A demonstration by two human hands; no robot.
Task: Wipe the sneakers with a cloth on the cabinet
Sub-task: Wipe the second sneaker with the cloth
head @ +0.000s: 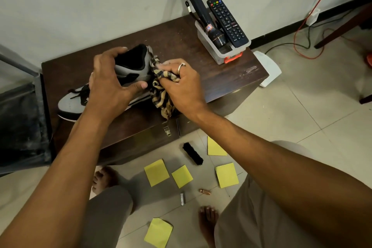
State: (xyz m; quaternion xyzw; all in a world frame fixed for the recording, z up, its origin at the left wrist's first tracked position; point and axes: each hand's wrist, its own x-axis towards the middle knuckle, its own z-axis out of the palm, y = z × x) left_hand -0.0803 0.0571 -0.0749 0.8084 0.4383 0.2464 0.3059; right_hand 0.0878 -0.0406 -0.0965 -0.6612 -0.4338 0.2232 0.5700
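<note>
While the grey sneaker (128, 70) lies on the dark cabinet (221, 70), its collar is gripped by the left hand (108, 84); a striped cloth (163, 90) is clutched against its heel by the right hand (181, 84).

Grey-black sneaker (128, 68) upright on dark cabinet (221, 70), striped cloth (163, 90) against its heel.

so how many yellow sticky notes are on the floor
5: one beside the brush, three in a row below, one nearest the feet. More may be hidden.

Head-worn view, steeply down, close over cabinet (231, 70)
</note>
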